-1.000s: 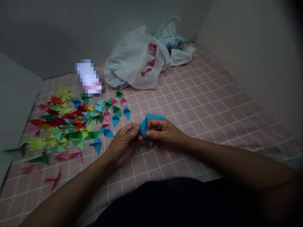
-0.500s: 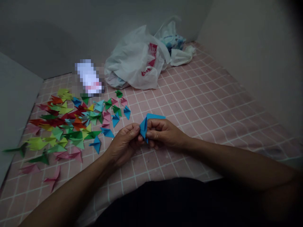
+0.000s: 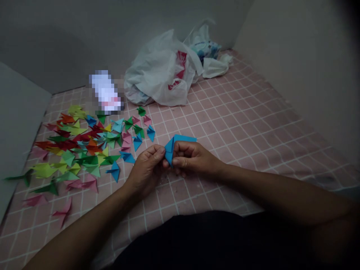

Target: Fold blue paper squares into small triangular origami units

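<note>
A small piece of folded blue origami paper (image 3: 169, 150) is pinched between my two hands above the checked cloth. My left hand (image 3: 149, 165) grips its left edge between thumb and fingertips. On the other side, my right hand (image 3: 191, 159) is closed on the right part of the paper, thumb toward me. Just behind the right hand, a flat blue paper (image 3: 185, 138) shows; whether it joins the held piece I cannot tell. Left of my hands lie several folded paper cranes, among them a blue crane (image 3: 113, 171) close to my left forearm.
A pink cloth with white grid lines (image 3: 239, 123) covers the surface. Many-coloured paper cranes (image 3: 90, 161) spread over its left side. Behind them lies a blurred-out phone (image 3: 105, 92). A white plastic bag (image 3: 157, 71) and a blue-and-white packet (image 3: 206, 48) stand by the back wall.
The folded blue paper has turned a little between my fingers, showing a wider face to the left. Both hands have barely shifted.
</note>
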Demonstrator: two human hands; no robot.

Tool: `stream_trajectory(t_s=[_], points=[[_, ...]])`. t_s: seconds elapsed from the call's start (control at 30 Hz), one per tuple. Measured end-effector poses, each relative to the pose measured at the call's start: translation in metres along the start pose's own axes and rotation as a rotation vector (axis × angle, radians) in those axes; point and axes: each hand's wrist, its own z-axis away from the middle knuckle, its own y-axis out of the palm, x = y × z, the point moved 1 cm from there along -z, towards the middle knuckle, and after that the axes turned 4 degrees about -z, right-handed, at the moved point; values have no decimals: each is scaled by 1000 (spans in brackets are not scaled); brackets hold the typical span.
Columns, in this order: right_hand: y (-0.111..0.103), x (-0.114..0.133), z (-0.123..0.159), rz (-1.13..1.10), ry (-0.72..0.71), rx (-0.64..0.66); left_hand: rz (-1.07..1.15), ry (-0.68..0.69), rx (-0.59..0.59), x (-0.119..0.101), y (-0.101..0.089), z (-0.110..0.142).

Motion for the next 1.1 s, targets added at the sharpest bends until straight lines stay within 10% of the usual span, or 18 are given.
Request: stream_trajectory(t_s=[0.73,1.1], points=[[-3,-8,0,-59,49,-6,36,-64,-22,1,0,-2],[2,-10,0,54,10,-116,-211,227,-104,-3,-1,-3]])
